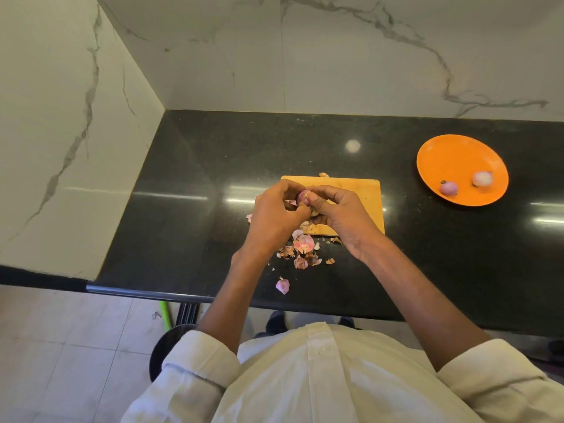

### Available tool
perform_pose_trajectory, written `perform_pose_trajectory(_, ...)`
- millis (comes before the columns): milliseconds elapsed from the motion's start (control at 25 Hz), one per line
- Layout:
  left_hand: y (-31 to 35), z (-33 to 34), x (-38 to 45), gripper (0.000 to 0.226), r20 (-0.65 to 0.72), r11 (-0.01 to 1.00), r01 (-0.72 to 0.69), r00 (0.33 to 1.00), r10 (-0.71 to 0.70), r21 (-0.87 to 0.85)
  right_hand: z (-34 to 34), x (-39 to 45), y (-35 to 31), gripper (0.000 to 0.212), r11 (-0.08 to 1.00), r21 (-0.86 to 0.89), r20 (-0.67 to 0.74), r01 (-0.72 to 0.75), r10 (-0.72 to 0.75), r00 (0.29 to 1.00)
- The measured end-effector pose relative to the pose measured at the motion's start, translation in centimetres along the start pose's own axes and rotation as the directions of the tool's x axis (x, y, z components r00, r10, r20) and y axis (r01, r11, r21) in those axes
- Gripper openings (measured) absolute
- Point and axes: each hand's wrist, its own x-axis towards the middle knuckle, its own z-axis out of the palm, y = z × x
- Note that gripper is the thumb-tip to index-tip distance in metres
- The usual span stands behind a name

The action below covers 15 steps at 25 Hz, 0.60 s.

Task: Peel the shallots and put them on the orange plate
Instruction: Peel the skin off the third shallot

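In the middle of the frame, the left hand [276,209] and the right hand [337,213] meet over a wooden board [366,193] on the black counter [189,184]. Both hands curl their fingers around one pink shallot [303,196] and pinch it between them. Just below the hands, a pile of peels [303,248] lies on the counter. At the right of the frame sits the orange plate [451,160], well apart from the board, with two peeled shallots [449,188] on it.
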Motion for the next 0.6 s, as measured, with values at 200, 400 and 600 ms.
perform_pose_trajectory(200, 0.3, -0.1, 0.5, 0.022, 0.049, 0.998, 0.022, 0.999, -0.019, -0.059, -1.0, 0.3, 0.1, 0.03, 0.998, 0.065, -0.009, 0.004, -0.003, 1.0)
perform_pose_trajectory(400, 0.5, 0.2, 0.6, 0.023, 0.031, 0.999, 0.027, 0.999, -0.026, -0.026, -1.4, 0.7, 0.2, 0.034, 0.997, 0.072, 0.029, -0.001, -0.001, 1.0)
perform_pose_trajectory(600, 0.9, 1.7, 0.5, 0.024, -0.078, 1.0, 0.022, 0.997, -0.023, -0.013, -1.7, 1.2, 0.2, 0.024, 0.998, 0.057, 0.026, 0.019, -0.02, 0.999)
